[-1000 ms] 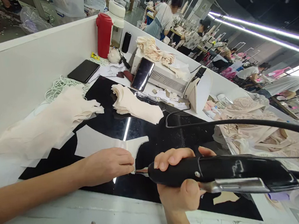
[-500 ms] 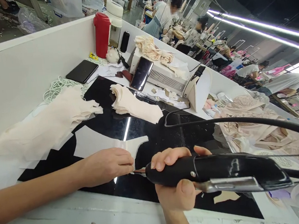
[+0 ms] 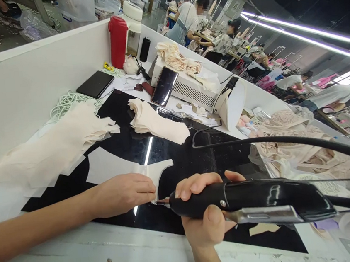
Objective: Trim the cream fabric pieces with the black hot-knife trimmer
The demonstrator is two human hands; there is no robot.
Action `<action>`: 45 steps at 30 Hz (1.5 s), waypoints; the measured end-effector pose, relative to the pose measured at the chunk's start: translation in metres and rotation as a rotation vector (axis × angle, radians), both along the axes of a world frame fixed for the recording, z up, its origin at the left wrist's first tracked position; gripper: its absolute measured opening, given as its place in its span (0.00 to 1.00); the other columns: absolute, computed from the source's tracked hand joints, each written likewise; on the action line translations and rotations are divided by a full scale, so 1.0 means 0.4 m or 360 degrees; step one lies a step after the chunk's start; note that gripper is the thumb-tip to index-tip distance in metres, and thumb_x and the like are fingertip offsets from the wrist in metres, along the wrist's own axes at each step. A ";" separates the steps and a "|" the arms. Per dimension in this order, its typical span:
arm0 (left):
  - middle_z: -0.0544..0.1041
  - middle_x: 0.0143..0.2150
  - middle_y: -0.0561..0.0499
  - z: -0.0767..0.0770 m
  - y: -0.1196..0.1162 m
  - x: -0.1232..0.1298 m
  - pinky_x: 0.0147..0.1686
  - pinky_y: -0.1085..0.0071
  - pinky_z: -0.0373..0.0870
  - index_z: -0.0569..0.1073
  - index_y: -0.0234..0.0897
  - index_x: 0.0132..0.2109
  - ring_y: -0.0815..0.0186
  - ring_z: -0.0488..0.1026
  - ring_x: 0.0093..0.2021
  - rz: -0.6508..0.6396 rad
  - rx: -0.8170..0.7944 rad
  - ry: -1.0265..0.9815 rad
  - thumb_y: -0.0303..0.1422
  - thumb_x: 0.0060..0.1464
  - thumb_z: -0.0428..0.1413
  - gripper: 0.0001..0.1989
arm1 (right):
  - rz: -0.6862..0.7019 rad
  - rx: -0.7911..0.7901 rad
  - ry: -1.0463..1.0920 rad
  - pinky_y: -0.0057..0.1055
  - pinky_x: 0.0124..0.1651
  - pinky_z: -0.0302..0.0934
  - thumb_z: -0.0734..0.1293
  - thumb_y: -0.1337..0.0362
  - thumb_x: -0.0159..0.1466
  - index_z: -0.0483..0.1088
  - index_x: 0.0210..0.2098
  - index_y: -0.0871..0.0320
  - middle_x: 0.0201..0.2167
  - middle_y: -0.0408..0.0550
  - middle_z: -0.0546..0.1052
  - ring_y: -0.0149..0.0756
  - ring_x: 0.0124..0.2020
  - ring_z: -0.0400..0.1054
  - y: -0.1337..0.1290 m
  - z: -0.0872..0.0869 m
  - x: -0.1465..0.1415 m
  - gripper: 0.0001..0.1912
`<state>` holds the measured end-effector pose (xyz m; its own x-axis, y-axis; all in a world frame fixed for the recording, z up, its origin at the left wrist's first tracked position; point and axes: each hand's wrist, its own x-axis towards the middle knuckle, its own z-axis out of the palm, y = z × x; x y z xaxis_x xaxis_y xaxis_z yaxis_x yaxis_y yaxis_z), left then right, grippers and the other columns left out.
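Note:
My left hand (image 3: 125, 193) is closed at the edge of a pale cut fabric piece (image 3: 104, 167), which lies on a glossy black board (image 3: 116, 108). Its fingertips press together on the fabric's lower right corner. My right hand (image 3: 202, 211) is wrapped round a black corded handheld tool (image 3: 270, 200). The tool's thin metal tip (image 3: 163, 202) reaches the fabric corner beside my left fingertips. Behind my hands sits a stack of cream fabric pieces (image 3: 158, 122), and a larger cream pile (image 3: 54, 148) is at the left.
A phone (image 3: 164, 86) leans on a vented white box (image 3: 194, 93). A red bottle (image 3: 118, 41) and a black tablet (image 3: 95, 84) stand or lie farther back. The tool's cable (image 3: 288, 140) arches to the right, over piled beige garments (image 3: 308, 146). People work beyond the partition.
The tool and my right hand have shifted very slightly left. My left hand and the fabric look almost unchanged.

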<state>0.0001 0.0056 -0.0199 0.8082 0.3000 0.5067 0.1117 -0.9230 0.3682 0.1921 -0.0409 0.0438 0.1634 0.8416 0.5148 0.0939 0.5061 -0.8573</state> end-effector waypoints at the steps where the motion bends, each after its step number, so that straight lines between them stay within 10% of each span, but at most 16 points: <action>1: 0.83 0.48 0.43 -0.001 0.001 -0.001 0.60 0.67 0.74 0.79 0.31 0.51 0.61 0.80 0.50 -0.0003 0.0007 -0.0002 0.20 0.72 0.46 0.16 | -0.0010 0.0053 0.0062 0.31 0.25 0.63 0.64 0.45 0.71 0.53 0.62 0.40 0.31 0.37 0.64 0.31 0.22 0.57 0.001 0.004 -0.004 0.24; 16: 0.84 0.43 0.49 0.074 -0.070 -0.028 0.53 0.71 0.79 0.80 0.45 0.51 0.63 0.80 0.44 -0.0155 -0.0115 0.0080 0.21 0.69 0.50 0.18 | -0.0084 0.0198 0.0487 0.29 0.24 0.69 0.75 0.54 0.64 0.65 0.55 0.47 0.30 0.36 0.72 0.30 0.22 0.67 0.010 0.049 0.033 0.23; 31: 0.80 0.45 0.46 0.034 0.002 0.102 0.50 0.58 0.80 0.76 0.33 0.53 0.56 0.79 0.47 0.0306 0.0355 0.0195 0.22 0.68 0.52 0.11 | -0.0167 0.0267 0.0438 0.32 0.30 0.70 0.72 0.57 0.68 0.62 0.58 0.47 0.35 0.38 0.73 0.30 0.26 0.71 0.101 -0.020 0.071 0.22; 45: 0.79 0.47 0.44 0.020 0.013 0.081 0.45 0.60 0.79 0.74 0.34 0.57 0.57 0.79 0.45 0.0362 0.0409 0.0274 0.26 0.74 0.45 0.15 | -0.0108 0.0373 0.0459 0.28 0.29 0.70 0.72 0.59 0.68 0.63 0.59 0.46 0.36 0.39 0.73 0.28 0.26 0.70 0.115 -0.030 0.060 0.24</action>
<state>0.0324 0.0109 -0.0118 0.8155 0.3624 0.4513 0.3646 -0.9272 0.0859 0.2162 0.0052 0.0317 0.3813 0.6886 0.6168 -0.0944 0.6927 -0.7150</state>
